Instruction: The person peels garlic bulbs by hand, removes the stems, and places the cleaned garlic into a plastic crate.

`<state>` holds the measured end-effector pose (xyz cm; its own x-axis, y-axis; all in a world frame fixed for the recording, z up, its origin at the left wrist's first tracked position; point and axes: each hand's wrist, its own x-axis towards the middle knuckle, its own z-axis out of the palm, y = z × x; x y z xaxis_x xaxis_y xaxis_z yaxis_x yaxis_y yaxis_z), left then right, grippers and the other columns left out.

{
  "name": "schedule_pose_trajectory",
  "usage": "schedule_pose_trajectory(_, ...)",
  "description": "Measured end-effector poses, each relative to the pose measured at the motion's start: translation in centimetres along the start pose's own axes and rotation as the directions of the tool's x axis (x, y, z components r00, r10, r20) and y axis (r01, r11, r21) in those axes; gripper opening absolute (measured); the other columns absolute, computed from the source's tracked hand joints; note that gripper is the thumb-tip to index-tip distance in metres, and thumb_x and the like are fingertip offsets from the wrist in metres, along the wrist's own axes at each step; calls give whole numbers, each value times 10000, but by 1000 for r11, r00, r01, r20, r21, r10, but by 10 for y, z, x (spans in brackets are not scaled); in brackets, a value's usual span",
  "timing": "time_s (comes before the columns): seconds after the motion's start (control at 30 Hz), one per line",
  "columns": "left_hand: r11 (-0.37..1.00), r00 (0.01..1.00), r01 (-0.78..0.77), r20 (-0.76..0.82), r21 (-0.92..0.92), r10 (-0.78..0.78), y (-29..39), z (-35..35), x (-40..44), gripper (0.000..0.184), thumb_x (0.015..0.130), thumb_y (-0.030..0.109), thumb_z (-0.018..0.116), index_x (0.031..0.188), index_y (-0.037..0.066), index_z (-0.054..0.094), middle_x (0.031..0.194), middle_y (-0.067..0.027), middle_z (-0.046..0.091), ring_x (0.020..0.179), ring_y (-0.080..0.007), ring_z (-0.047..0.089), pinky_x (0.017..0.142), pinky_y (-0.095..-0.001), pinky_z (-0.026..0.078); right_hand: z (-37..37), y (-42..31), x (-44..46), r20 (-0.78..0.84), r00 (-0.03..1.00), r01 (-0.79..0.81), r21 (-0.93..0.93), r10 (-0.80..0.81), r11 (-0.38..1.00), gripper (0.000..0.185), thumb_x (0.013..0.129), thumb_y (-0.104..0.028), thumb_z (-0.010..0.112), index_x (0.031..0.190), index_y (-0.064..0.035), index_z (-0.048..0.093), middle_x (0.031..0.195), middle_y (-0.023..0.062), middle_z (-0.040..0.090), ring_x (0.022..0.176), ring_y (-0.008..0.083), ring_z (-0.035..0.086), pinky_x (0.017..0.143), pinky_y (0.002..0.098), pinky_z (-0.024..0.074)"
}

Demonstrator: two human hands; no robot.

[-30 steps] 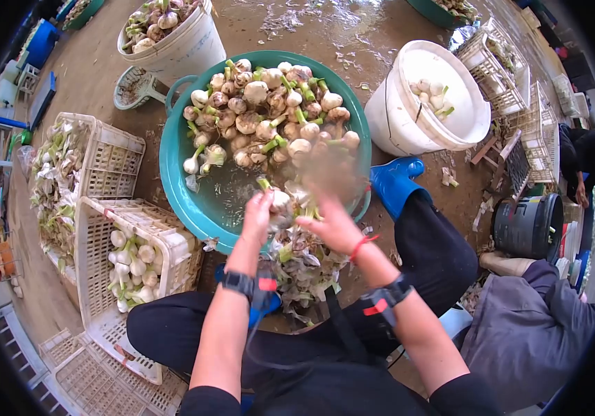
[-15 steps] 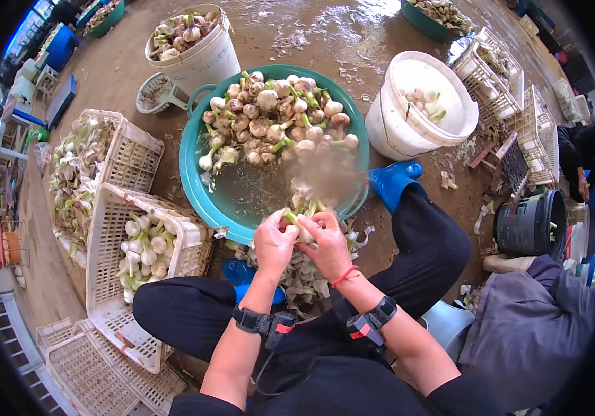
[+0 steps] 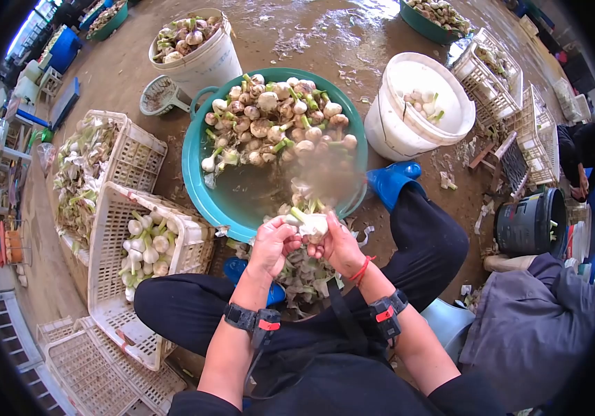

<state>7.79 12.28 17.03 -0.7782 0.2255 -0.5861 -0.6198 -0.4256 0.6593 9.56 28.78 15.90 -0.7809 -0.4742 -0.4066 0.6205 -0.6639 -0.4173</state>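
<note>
A pale garlic bulb (image 3: 316, 227) with a short green stem is held just over the near rim of the green tub (image 3: 197, 201). From the right, my right hand (image 3: 343, 248) grips it between thumb and fingers. My left hand (image 3: 273, 246) is closed at its left side, fingertips against the bulb and its skin. Many garlic bulbs (image 3: 259, 128), some brown with dirt, are heaped in the tub's far half, with murky water nearer me. A blurred patch hides part of the tub's right side. Peeled skins (image 3: 309, 277) lie on the floor below my hands.
At my left, a white crate (image 3: 114, 319) holds cleaned garlic; another crate (image 3: 134, 159) is heaped with skins. A garlic-filled bucket (image 3: 204, 66), a plastic scoop (image 3: 162, 97) and a white bucket (image 3: 391, 121) with a few bulbs surround the tub. A person (image 3: 533, 333) sits at right.
My hands have moved slightly apart and turned the garlic bulb, whose pale side now faces up. My left hand has shifted from the stem to the bulb's left side.
</note>
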Motion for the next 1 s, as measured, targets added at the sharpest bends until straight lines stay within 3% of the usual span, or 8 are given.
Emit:
schedule_pose_trajectory(0.2,999,998,-31,57,-42,33,10,13,-5,130,801,35,565,930,37,547,743,-23,604,539,-29,514,432,-147,406,10,7,4,-81,993,58,-336,-90,940,448,941,-462,321,1150,-87,448,861,22,543,668,108,503,523,215,394)
schedule_pose_trajectory(0.33,984,980,-136,164,111,117,7,15,-10,112,769,23,585,864,43,530,694,-12,579,451,-18,465,370,-149,360,2,-4,3,170,964,-226,136,202,964,353,884,-307,552,1127,-97,408,890,12,503,709,84,477,558,224,415)
schedule_pose_trajectory(0.4,941,971,-214,159,261,177,11,17,-10,112,759,15,582,851,43,524,679,-8,570,427,-17,452,358,-146,351,17,3,-2,-162,969,68,-547,-185,834,380,859,-287,593,1135,-77,438,812,11,507,709,80,491,582,235,435)
schedule_pose_trajectory(0.53,981,961,80,276,-179,-28,10,2,-3,81,765,3,537,820,59,519,650,8,539,442,-45,476,379,-195,389,17,-10,-6,44,997,78,-545,-65,835,393,833,-180,614,1144,-90,391,864,8,500,740,80,500,601,235,439)
schedule_pose_trajectory(0.6,979,982,-186,0,-85,187,8,9,5,77,780,4,525,827,64,528,650,18,537,522,-58,517,454,-204,424,19,-6,-5,59,996,92,-405,-74,910,353,835,-128,597,1133,-82,414,882,11,509,730,81,505,603,231,437)
schedule_pose_trajectory(0.8,949,970,-236,-1,207,242,-11,5,1,119,753,-19,611,746,66,529,683,33,520,622,-47,497,563,-216,422,4,-8,0,-122,958,206,-328,-258,922,292,902,-203,510,1137,-35,461,917,41,558,796,108,537,690,251,436)
schedule_pose_trajectory(0.9,908,945,-93,323,408,-49,-28,-7,-2,183,706,81,685,803,56,531,752,5,502,691,-94,506,625,-240,431,2,-18,-3,-130,957,238,-157,-259,958,384,940,-407,379,989,-58,532,885,37,578,842,154,536,811,277,407)
schedule_pose_trajectory(1.0,778,916,-319,387,541,106,-27,10,-8,298,715,68,675,957,44,504,886,-35,524,767,-110,530,672,-240,450,-1,-17,5,-264,911,323,-17,-316,946,376,938,-410,383,987,-68,529,900,46,589,845,153,541,798,298,420)
